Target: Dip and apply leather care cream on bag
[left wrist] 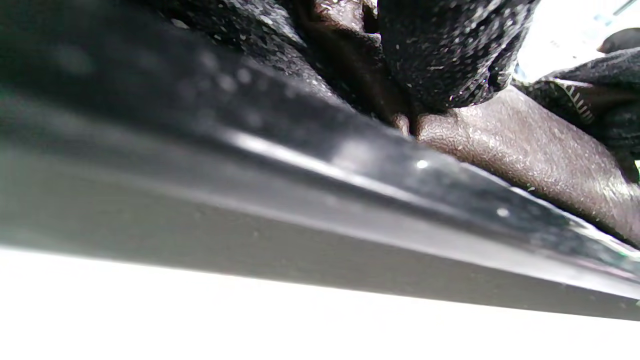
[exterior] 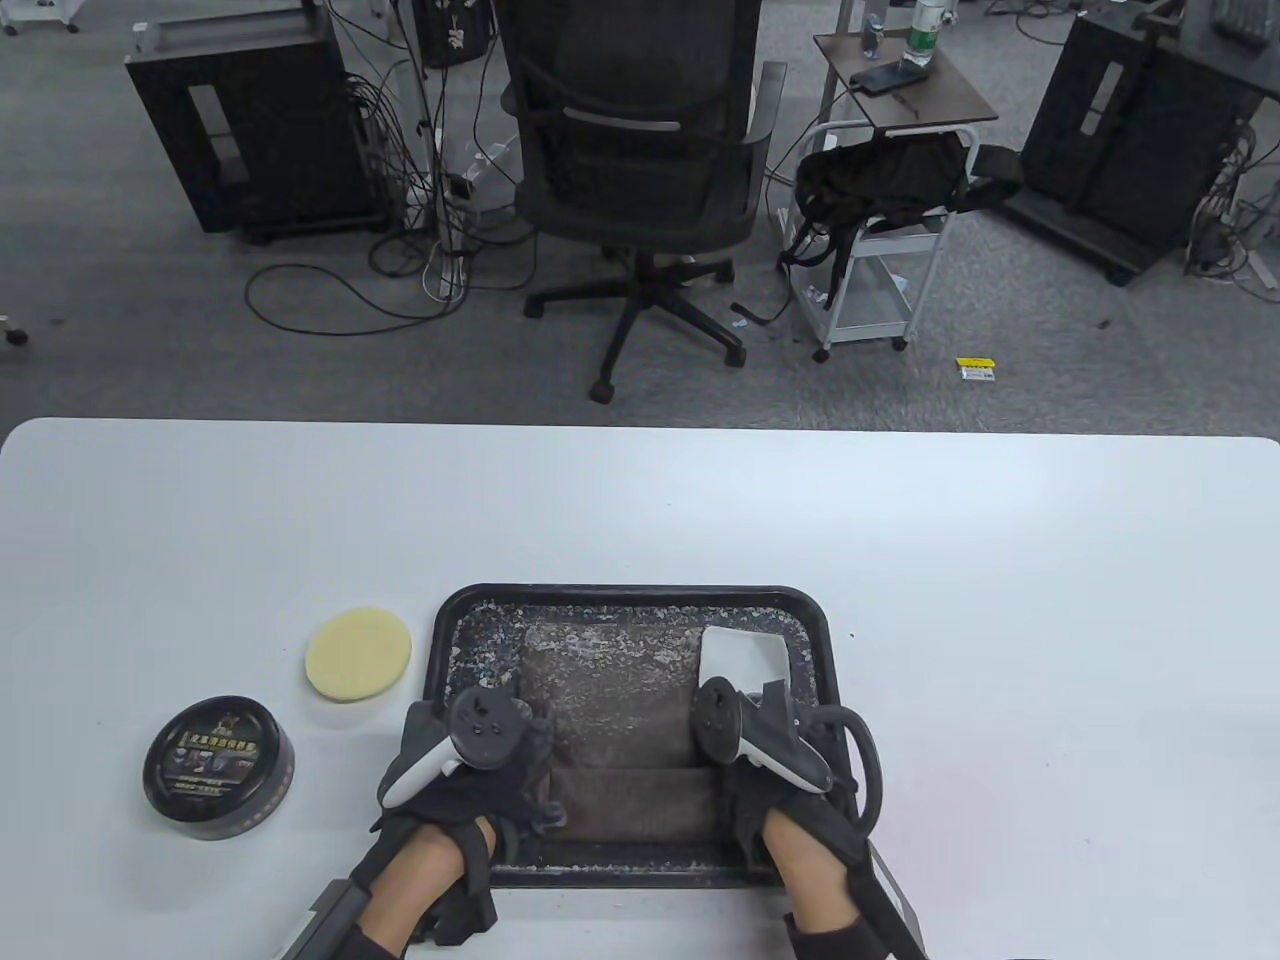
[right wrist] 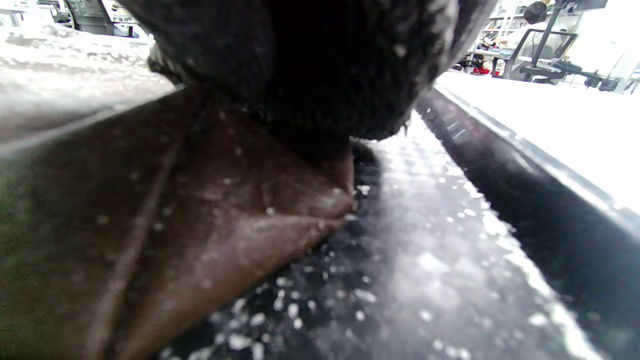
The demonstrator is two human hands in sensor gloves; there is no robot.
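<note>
— Where's the bag?

— The brown leather bag (exterior: pixel 610 730) lies flat in the black speckled tray (exterior: pixel 640 597), its long axis running away from the person, between both sets of fingers.

— What are the hands doing?

— The left hand (exterior: pixel 470 770) rests on the bag's left edge, the right hand (exterior: pixel 770 760) on its right edge. How far either one's fingers are curled, I cannot tell.

— And the cream?

— The black tin of leather care cream (exterior: pixel 218 767), lid on, stands on the table (exterior: pixel 1000 620) left of the left hand's fingers; the yellow round applicator sponge (exterior: pixel 358 653) lies just beyond it.
</note>
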